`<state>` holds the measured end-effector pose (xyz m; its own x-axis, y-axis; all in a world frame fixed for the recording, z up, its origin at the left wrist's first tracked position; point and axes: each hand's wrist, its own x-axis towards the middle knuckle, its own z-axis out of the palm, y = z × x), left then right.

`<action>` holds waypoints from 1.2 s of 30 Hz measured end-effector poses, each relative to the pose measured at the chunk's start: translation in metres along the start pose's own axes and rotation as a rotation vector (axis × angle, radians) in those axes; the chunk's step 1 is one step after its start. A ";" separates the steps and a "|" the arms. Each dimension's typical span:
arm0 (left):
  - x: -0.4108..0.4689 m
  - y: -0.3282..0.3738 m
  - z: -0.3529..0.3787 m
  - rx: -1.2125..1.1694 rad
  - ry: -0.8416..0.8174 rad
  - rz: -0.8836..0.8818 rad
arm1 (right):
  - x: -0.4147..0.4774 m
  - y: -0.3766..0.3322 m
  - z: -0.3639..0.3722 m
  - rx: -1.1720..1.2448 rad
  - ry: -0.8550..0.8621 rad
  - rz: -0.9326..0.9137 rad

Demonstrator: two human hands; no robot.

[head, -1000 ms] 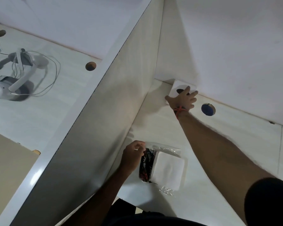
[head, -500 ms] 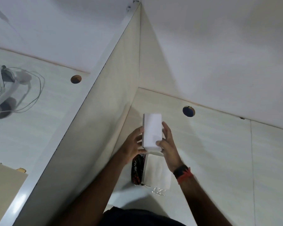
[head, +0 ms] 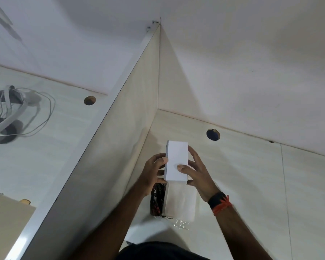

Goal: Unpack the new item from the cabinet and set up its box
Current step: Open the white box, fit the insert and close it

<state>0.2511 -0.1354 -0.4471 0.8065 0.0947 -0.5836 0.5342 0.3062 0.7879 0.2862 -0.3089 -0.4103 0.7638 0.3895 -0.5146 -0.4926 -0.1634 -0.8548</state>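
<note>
Both hands are up on the small white box (head: pixel 176 162), which is held just above the shelf in the right-hand cabinet compartment. From the head camera, the left hand (head: pixel 154 175) cups the box's left edge with its fingers curled round behind, and the right hand (head: pixel 197 175) clamps the other side, thumb pressed flat across the front face. Neither hand is loose, and the box stands on end, tilted a little toward the person.

Directly below the box lies a clear plastic bag (head: pixel 178 201) with something white and a dark patterned piece inside, resting on the shelf (head: pixel 251 184) beside the divider panel (head: pixel 120 147).

My worry is the grip: the box looks smooth and plain, with no visible flap or seam to pull at, so prying it open in mid-air could let it slip and drop onto the bag below. If the lid slides off suddenly, whatever is inside could fall out too. The divider sits near the left elbow, so a sharp tug might knock against it. A cable hole (head: pixel 213 134) lies in the shelf behind, near enough for a small loose part to roll in.
</note>
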 end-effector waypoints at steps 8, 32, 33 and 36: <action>0.002 -0.006 -0.002 0.017 -0.008 -0.011 | 0.001 0.003 0.000 -0.016 -0.019 0.006; 0.042 -0.035 -0.026 -0.666 0.158 -0.237 | 0.071 0.076 -0.047 0.976 -0.005 0.279; 0.045 -0.036 -0.026 -0.637 0.193 -0.247 | 0.075 0.075 -0.048 0.973 0.027 0.292; 0.056 -0.037 -0.025 -0.545 0.261 -0.267 | 0.084 0.078 -0.055 0.948 0.114 0.297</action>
<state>0.2696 -0.1174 -0.5139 0.5390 0.1547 -0.8280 0.4476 0.7801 0.4371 0.3347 -0.3387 -0.5239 0.5666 0.3526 -0.7447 -0.7611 0.5703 -0.3090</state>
